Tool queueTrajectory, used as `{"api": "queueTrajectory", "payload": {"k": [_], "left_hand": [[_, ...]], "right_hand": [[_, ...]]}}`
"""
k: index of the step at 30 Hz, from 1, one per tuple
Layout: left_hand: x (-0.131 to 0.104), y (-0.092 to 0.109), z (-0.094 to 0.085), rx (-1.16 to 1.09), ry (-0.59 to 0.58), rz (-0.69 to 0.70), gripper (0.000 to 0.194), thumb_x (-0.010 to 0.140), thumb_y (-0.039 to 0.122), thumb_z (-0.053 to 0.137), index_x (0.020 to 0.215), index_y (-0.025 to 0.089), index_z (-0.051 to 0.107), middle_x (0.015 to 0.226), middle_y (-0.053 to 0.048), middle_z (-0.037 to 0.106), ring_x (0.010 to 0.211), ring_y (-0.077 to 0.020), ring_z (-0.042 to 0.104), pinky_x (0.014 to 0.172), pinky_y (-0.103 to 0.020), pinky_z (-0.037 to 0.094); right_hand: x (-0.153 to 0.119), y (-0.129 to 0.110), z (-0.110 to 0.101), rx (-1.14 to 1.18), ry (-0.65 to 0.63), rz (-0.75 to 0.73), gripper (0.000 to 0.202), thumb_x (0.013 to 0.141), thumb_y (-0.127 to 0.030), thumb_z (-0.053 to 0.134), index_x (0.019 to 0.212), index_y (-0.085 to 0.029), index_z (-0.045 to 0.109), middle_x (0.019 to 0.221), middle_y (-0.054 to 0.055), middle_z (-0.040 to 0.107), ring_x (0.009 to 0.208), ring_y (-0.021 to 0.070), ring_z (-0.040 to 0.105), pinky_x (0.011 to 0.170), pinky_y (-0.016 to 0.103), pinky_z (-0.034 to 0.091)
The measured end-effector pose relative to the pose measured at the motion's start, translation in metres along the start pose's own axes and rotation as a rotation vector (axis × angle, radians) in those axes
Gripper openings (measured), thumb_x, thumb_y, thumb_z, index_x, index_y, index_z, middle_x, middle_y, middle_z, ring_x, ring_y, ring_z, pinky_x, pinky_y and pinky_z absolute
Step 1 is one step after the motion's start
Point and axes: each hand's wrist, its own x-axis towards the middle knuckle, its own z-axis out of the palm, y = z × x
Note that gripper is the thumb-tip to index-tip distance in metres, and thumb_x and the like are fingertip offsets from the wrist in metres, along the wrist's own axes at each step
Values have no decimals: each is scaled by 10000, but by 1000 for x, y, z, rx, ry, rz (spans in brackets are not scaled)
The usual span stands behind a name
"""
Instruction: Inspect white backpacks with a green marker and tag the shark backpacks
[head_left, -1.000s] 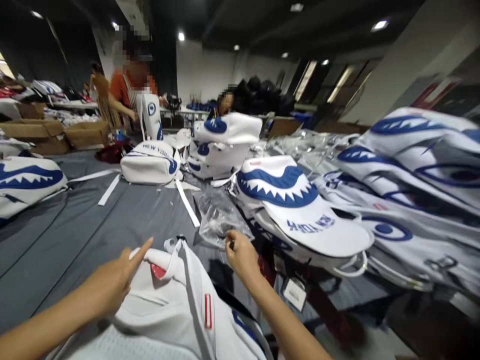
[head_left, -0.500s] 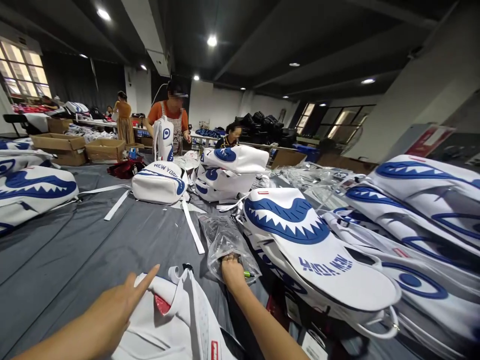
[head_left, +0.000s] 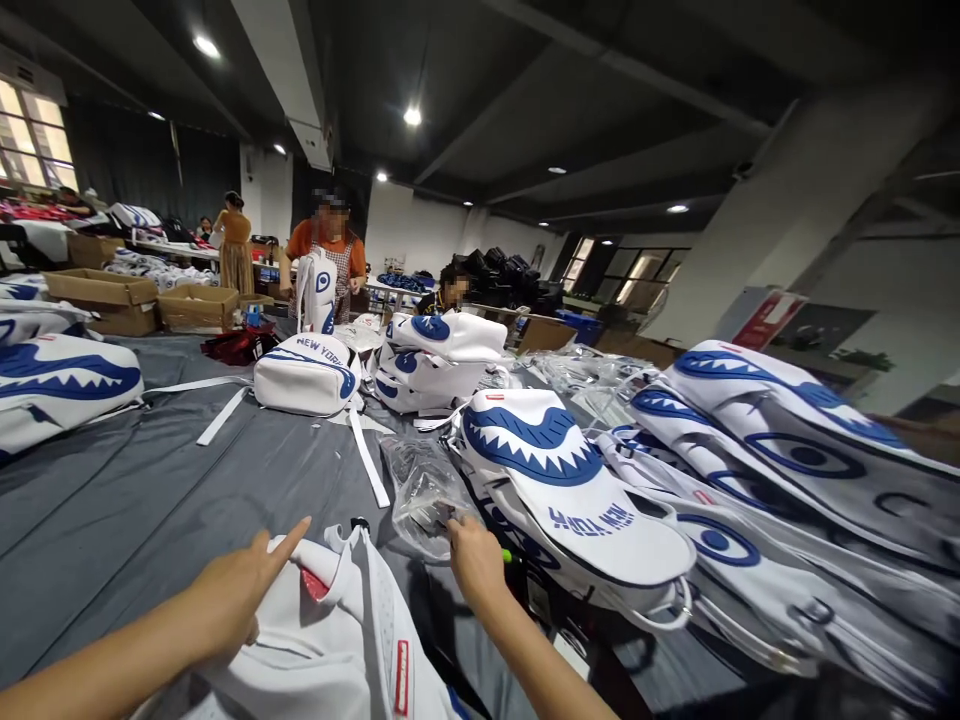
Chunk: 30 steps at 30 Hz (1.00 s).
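Curled lower fingers of my left hand [head_left: 229, 592] grip the left edge of a white backpack [head_left: 315, 640] with a red label, while its index finger points outward. My right hand [head_left: 478, 562] is at the near end of a clear plastic bag [head_left: 420, 500], its fingers pinched together. What they hold, if anything, is too small to make out. A bright green item [head_left: 507, 556] peeks out beside that hand. Just right of it lies a white backpack with a blue toothed mouth [head_left: 536, 440] and "NEW YORK" lettering.
More white-and-blue backpacks are piled at the right [head_left: 720, 480], centre back [head_left: 450, 350] and left [head_left: 64, 375]. A "NEW YORK" bag [head_left: 307, 378] trails straps on the grey-covered table [head_left: 180, 510]. Across it, a co-worker in orange [head_left: 337, 255] handles another bag. Cardboard boxes [head_left: 105, 300] stand behind.
My right hand has come out of the clear plastic bag to its near edge, fingers now pinched. The left hand keeps its place on the backpack. The view has turned slightly right.
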Motion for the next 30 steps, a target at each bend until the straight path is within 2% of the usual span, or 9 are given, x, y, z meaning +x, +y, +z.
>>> {"api": "queueTrajectory", "payload": {"k": [2, 5, 8, 12, 14, 18, 23, 26, 30], "left_hand": [[-1, 3, 0, 6, 25, -19, 1253, 545, -60, 658, 1580, 291, 46, 1443, -244, 458, 1144, -348, 646, 909, -397, 518], [-5, 12, -2, 56, 58, -48, 1248, 527, -60, 656, 1582, 262, 72, 1367, -258, 496, 1051, -372, 680, 852, -424, 535], [-11, 22, -2, 123, 89, -102, 1222, 517, -85, 570, 1584, 259, 83, 1284, -214, 538, 966, -335, 705, 818, -413, 543], [-18, 16, 6, 27, 177, -109, 1209, 537, -56, 558, 1586, 281, 61, 1311, -153, 551, 1071, -303, 671, 866, -381, 535], [-24, 4, 18, -135, 276, -71, 1099, 652, 12, 555, 1590, 263, 39, 1400, -144, 523, 1186, -282, 622, 957, -383, 517], [-49, -24, 63, -467, 501, -4, 721, 960, 332, 361, 1596, 270, 28, 1607, -60, 325, 1454, -253, 368, 1174, -417, 381], [-73, -44, 119, -499, 615, -76, 701, 952, 481, 340, 1557, 460, -12, 1591, 91, 338, 1460, -256, 357, 1178, -481, 400], [-74, -43, 121, -471, 596, -56, 713, 940, 528, 389, 1570, 434, 68, 1587, 71, 351, 1446, -264, 382, 1157, -456, 430], [-83, -32, 95, -449, 581, -50, 688, 960, 491, 424, 1578, 302, 188, 1542, -46, 438, 1381, -279, 471, 1105, -434, 461]], "right_hand": [[-26, -8, -28, 112, 23, 0, 295, 936, -148, 445, 1071, -193, 703, 985, 97, 730, 912, 242, 681, 755, 310, 469], [-58, -40, -62, 618, -3, -79, 214, 895, -213, 542, 1033, -195, 705, 924, 53, 742, 847, 208, 683, 730, 275, 482], [-78, -86, -74, 966, -150, -183, 179, 802, -148, 589, 912, -173, 728, 848, 33, 740, 787, 183, 675, 681, 238, 467], [-87, -132, -65, 707, -188, -267, 254, 795, -124, 593, 951, -226, 767, 866, 32, 771, 820, 195, 702, 685, 235, 433], [-88, -141, -61, 581, -183, -284, 274, 804, -146, 610, 992, -264, 771, 896, 30, 781, 843, 203, 712, 705, 241, 432], [-91, -148, -60, 540, -259, -314, 305, 804, -184, 630, 1042, -314, 771, 968, 19, 785, 923, 222, 719, 763, 252, 458], [-93, -170, -45, 539, -369, -423, 287, 752, -180, 670, 975, -310, 796, 919, 25, 793, 873, 236, 737, 766, 258, 497], [-89, -184, -32, 514, -390, -458, 294, 756, -134, 660, 969, -274, 804, 924, 49, 792, 878, 253, 744, 771, 276, 515], [-84, -178, -36, 617, -269, -381, 290, 735, -60, 650, 916, -223, 806, 873, 42, 793, 824, 236, 740, 721, 268, 520]]}}
